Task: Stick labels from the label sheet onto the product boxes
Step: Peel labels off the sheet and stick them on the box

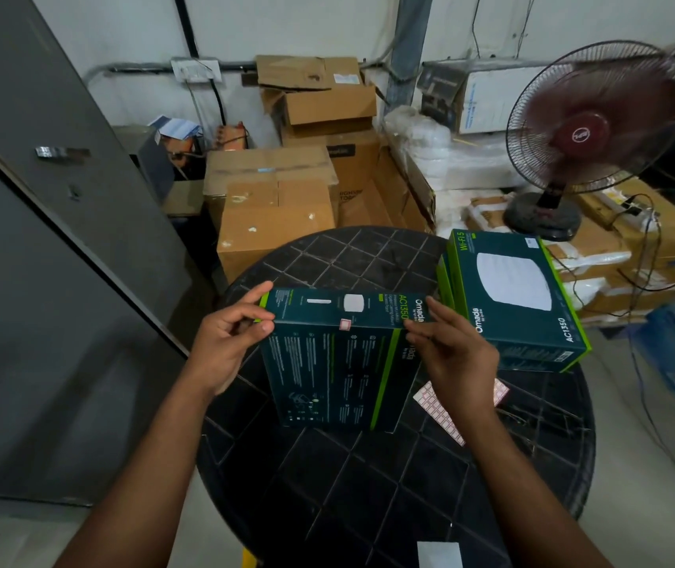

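Here we have a dark green Omada AC1350 box (336, 358) standing on edge on the round black desk (368, 485), its narrow top face toward us. Our left hand (225, 342) takes the box's upper left corner in a narrow grip, thumb and fingers curled around the edge. Our right hand (454, 350) meets the upper right corner with fingers fairly straight; whether that grip actually pinches the box we cannot tell. A small pink label (345, 324) sits on the top front edge of the box, between our hands. The pink label sheet (442, 412) lies flat on the desk just right of the box, partly under our right wrist. A second Omada box (520, 301) rests on others at the desk's right side. Behind it stands a red fan (590, 129), near cardboard cartons (274, 207).
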`<action>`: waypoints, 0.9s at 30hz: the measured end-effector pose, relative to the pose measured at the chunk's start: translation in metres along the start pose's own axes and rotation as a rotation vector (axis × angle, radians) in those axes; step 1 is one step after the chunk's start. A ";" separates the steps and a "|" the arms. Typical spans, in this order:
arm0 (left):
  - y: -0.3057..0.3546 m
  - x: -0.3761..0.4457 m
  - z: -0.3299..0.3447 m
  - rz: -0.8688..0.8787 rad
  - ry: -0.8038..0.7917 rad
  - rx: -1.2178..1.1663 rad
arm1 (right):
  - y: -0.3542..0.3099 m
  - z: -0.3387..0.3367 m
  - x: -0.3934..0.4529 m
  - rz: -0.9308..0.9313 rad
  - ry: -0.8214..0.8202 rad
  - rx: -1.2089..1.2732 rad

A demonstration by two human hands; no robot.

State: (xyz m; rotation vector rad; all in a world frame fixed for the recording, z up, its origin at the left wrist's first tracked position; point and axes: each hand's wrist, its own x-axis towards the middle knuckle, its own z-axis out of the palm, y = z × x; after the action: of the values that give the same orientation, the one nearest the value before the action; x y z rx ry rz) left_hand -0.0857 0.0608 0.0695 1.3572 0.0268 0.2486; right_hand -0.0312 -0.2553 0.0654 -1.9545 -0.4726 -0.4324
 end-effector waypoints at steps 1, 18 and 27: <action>-0.001 0.000 0.000 0.005 0.017 -0.006 | -0.002 0.000 0.001 0.025 0.013 0.054; -0.011 -0.008 0.050 -0.015 0.309 -0.037 | -0.015 0.011 0.000 0.294 0.020 0.274; -0.008 -0.015 0.058 0.022 0.326 0.097 | -0.031 0.035 -0.003 0.301 0.126 0.208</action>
State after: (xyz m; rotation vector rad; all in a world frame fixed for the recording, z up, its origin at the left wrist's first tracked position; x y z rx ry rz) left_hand -0.0897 0.0011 0.0728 1.4014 0.3000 0.4904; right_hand -0.0465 -0.2118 0.0740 -1.7485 -0.1317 -0.2977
